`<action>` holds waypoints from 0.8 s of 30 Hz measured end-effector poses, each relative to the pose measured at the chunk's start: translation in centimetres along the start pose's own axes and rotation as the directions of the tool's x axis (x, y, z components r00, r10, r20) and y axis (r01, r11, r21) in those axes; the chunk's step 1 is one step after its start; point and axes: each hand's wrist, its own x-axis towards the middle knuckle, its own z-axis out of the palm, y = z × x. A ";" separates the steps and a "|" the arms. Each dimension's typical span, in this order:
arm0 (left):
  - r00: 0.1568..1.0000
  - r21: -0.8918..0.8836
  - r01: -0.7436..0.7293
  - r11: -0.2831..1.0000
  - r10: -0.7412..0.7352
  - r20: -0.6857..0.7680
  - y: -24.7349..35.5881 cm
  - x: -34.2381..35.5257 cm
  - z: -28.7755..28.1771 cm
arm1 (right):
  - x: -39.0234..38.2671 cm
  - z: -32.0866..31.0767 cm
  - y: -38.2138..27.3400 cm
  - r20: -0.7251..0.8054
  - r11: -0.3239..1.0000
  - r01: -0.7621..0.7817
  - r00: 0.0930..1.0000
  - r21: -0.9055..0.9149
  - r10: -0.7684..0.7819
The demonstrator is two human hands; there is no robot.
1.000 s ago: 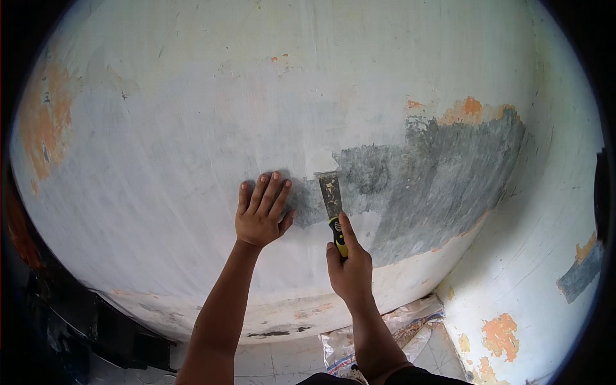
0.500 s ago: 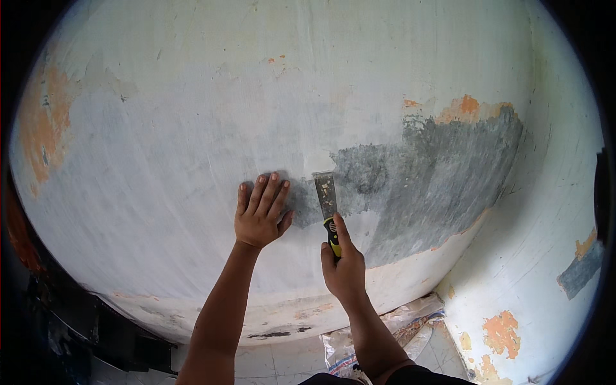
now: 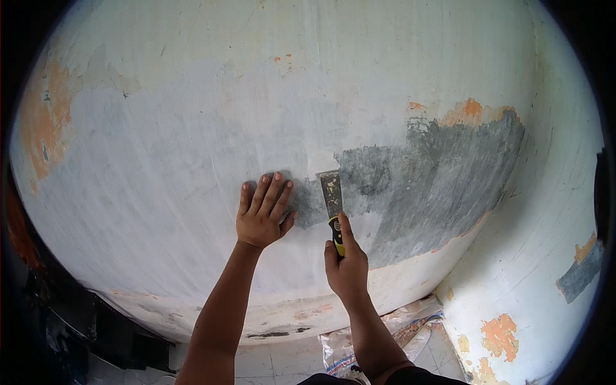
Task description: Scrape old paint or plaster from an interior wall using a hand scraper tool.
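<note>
My right hand (image 3: 347, 268) is closed round the black and yellow-green handle of a putty knife (image 3: 332, 196). Its metal blade, specked with pale residue, points up and meets the wall at the lower edge of a whitish patch (image 3: 323, 162). My left hand (image 3: 260, 215) lies flat on the wall (image 3: 173, 192), fingers spread, to the left of the blade. Between the hand and the blade, and on to the right, a bare dark grey area (image 3: 443, 173) shows where the pale paint is off.
Orange patches show at the wall's far left (image 3: 48, 119) and above the grey area. A side wall (image 3: 513, 269) with peeled spots meets it on the right. Below, a crumpled plastic sack (image 3: 335, 350) lies on the tiled floor (image 3: 282, 360). Dark furniture (image 3: 119, 333) stands at lower left.
The putty knife and my right hand have shifted slightly to the right in the picture, with the blade still at the whitish patch. My left hand stays flat in place.
</note>
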 end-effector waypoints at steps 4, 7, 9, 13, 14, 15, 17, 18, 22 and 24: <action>1.000 -0.014 0.019 1.000 -0.019 -0.002 0.2 0.0 0.1 | -0.1 -0.4 0.8 -0.004 0.998 0.062 0.998 -0.008 -0.063; 0.999 -0.027 0.038 0.999 -0.038 0.012 0.1 -0.3 0.0 | 0.3 0.2 0.2 -0.008 1.000 0.013 1.000 -0.026 -0.013; 0.999 -0.018 0.039 0.999 -0.039 0.015 -0.1 -0.3 0.0 | -0.2 0.1 0.6 -0.003 0.999 0.032 0.999 -0.008 -0.032; 0.999 -0.038 0.042 0.998 -0.043 -0.010 0.1 0.0 0.2 | 0.4 0.4 0.9 -0.059 0.995 0.095 0.994 0.010 -0.095; 1.000 -0.035 0.031 0.999 -0.031 0.002 0.3 0.0 0.2 | 0.3 0.5 0.8 -0.061 0.997 0.082 0.995 0.012 -0.081; 1.000 -0.043 0.023 0.999 -0.022 0.010 0.4 0.1 0.2 | 0.3 0.5 0.7 -0.028 1.000 0.021 0.999 0.014 -0.020; 0.999 -0.039 0.038 0.999 -0.038 0.011 0.3 0.2 0.1 | 0.0 0.5 1.0 0.007 1.000 -0.010 1.000 0.027 0.010; 0.999 -0.044 0.041 0.998 -0.041 0.010 0.2 0.1 0.1 | -0.2 0.5 1.0 0.006 1.000 -0.011 1.000 0.020 0.011; 0.999 -0.034 0.042 0.999 -0.042 0.001 0.3 0.0 0.0 | 0.2 0.1 0.4 0.004 1.000 0.015 1.000 -0.002 -0.015; 0.999 -0.034 0.044 0.998 -0.044 0.008 0.0 -0.1 0.0 | 0.0 0.0 0.2 0.023 1.000 -0.026 0.999 -0.004 0.026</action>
